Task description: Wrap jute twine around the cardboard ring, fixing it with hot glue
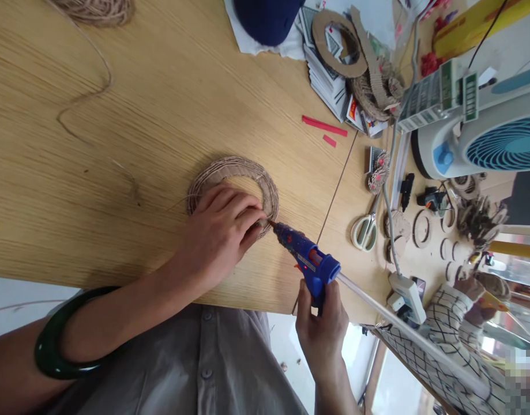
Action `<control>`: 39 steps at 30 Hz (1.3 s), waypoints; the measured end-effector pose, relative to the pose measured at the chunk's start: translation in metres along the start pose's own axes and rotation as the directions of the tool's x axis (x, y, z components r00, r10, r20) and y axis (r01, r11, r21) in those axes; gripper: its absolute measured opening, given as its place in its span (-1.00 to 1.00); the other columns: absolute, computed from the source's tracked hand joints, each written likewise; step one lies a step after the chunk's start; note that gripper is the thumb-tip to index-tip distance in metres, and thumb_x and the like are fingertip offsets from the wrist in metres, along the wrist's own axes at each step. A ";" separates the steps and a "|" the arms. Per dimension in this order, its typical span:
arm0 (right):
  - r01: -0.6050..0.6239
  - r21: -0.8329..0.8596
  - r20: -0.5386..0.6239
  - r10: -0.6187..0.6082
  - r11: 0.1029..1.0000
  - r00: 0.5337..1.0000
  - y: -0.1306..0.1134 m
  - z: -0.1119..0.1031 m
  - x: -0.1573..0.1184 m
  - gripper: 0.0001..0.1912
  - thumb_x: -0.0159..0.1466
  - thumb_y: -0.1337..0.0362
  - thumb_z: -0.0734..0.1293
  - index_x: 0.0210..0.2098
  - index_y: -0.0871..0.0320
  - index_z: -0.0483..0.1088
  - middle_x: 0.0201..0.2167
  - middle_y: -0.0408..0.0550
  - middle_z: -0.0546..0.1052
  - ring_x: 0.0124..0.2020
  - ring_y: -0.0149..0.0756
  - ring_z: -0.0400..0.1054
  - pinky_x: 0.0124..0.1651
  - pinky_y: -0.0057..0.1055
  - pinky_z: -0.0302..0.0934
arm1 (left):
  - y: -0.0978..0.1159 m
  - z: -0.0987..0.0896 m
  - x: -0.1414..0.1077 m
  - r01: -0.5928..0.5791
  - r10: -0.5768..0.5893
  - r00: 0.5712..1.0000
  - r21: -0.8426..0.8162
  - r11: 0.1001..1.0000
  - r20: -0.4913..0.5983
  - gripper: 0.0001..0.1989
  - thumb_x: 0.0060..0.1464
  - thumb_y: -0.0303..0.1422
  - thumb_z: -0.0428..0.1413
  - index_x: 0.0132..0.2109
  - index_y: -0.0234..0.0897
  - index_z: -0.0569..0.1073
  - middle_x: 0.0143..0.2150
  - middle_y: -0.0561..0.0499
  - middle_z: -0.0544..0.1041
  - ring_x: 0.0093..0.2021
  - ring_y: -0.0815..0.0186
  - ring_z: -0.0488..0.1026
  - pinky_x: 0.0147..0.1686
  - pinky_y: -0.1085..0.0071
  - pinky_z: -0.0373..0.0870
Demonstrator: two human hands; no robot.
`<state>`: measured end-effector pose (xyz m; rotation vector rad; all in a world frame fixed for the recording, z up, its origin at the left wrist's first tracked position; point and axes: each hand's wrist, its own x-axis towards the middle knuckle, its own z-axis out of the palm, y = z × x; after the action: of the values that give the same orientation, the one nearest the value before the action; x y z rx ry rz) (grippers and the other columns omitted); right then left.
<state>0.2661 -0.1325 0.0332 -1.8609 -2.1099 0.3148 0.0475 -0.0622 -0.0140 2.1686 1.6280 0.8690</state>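
Note:
A ring wrapped in brown twine (pixel 233 167) lies flat on the wooden table (pixel 161 104). My left hand (pixel 224 227) rests over the ring's lower left part, its fingers pressed together near the right rim; what they pinch there is hidden. In my right hand (pixel 323 328) is a blue glue gun (pixel 308 256), held by the handle. Its nozzle tip meets the ring beside my left fingertips, and a long clear glue stick (pixel 390 317) sticks out of its back. Loose twine (pixel 106 75) trails over the table at the left.
Scissors (pixel 365 231), red strips (pixel 324 125), a cardboard ring (pixel 339 44) and a power strip (pixel 408 297) are on the table. A fan (pixel 485 132) stands at upper right. Another person's checked sleeve (pixel 446 311) shows at lower right. A twine bundle (pixel 98 10) is at top left.

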 end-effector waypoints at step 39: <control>-0.208 0.204 0.011 0.211 0.957 0.978 0.002 0.003 0.009 -0.88 0.34 0.20 0.30 -0.26 0.12 0.29 -0.56 -0.27 0.36 -0.62 -0.45 0.26 -0.62 -0.57 0.11 | 0.010 0.004 0.005 0.044 -0.044 0.999 -0.093 0.995 0.000 -0.90 0.22 -0.49 0.09 -0.27 -0.29 0.47 -0.09 -0.09 0.49 -0.01 0.12 0.41 0.06 0.14 0.42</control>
<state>0.2663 -0.1235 0.0300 -1.9582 -1.7981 0.5473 0.0585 -0.0606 -0.0097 2.0620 1.5971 0.9159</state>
